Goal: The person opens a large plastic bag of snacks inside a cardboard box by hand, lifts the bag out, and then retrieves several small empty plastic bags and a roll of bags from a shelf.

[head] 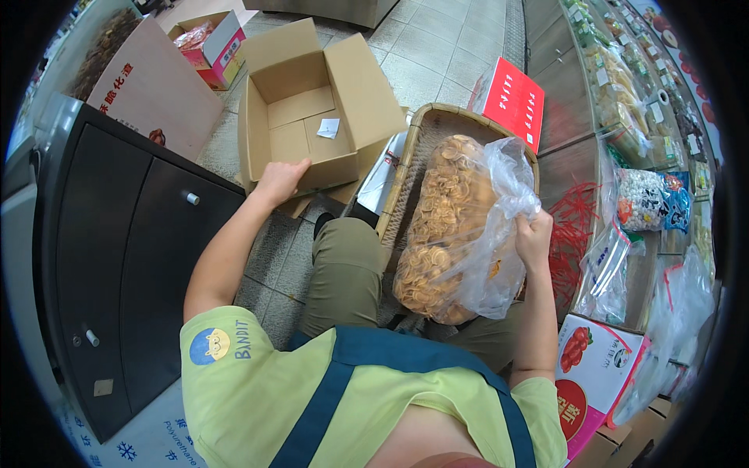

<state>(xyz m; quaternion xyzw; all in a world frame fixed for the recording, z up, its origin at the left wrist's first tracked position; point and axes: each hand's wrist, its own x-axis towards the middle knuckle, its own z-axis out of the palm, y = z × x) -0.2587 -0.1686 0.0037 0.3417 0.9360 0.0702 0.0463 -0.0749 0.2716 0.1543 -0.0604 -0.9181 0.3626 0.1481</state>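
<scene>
My left hand [282,182] grips the near wall of an open cardboard box [292,111], thumb over its rim. Only a small white slip of paper [328,128] shows on the box's bottom. In my right hand [533,237] is the gathered neck of a large clear plastic bag [450,234], full of thin, curled, golden-brown dried food slices. The bag lies over a long woven bamboo basket [433,114], its near end close to my knees. Part of the basket's inside is hidden beneath it.
A black cabinet [117,234] stands at my left. Beyond the basket is a red box [515,102]. Shelves of packaged goods [626,88] line the right, with red plastic strips [573,234] hanging beside them. A white and pink carton [600,362] sits by my right elbow.
</scene>
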